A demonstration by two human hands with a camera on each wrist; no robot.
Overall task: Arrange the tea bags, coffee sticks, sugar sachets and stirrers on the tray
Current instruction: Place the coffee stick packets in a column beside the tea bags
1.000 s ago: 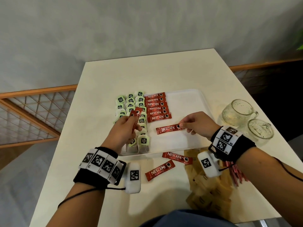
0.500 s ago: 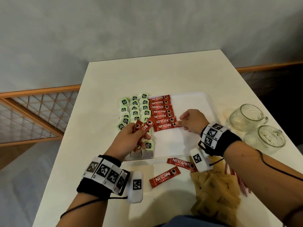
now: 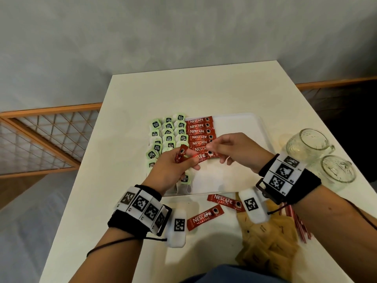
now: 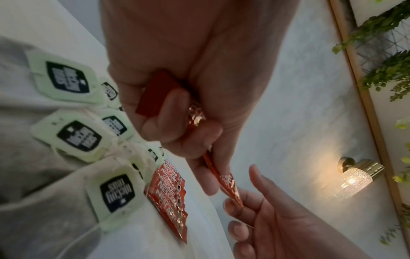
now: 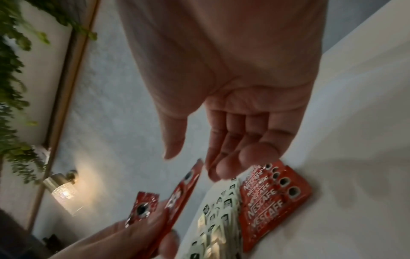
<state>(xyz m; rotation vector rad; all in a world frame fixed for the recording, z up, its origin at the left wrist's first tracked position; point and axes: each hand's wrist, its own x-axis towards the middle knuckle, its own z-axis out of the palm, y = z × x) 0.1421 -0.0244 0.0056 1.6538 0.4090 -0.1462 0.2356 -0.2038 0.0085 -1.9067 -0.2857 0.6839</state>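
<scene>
Green tea bags (image 3: 168, 135) lie in rows on the left of the white tray (image 3: 244, 127), with a column of red coffee sticks (image 3: 201, 131) beside them. Over the tray's middle, my left hand (image 3: 189, 160) grips two coffee sticks: one (image 3: 181, 154) points up, the other (image 3: 202, 157) reaches to the right. My right hand (image 3: 216, 154) pinches that second stick's free end (image 4: 233, 196). Two more coffee sticks (image 3: 205, 217) lie on the table in front of the tray. Brown sugar sachets (image 3: 265, 248) and red stirrers (image 3: 299, 225) lie at the near right.
Two glass mugs (image 3: 304, 144) (image 3: 336, 172) stand right of the tray near the table's right edge. The right half of the tray is bare. A wooden lattice railing (image 3: 40, 139) runs to the left of the table.
My right hand laid its coffee stick at the near end of the column, let go and came to the stick in my left hand. The left hand shifted a little to the right.
</scene>
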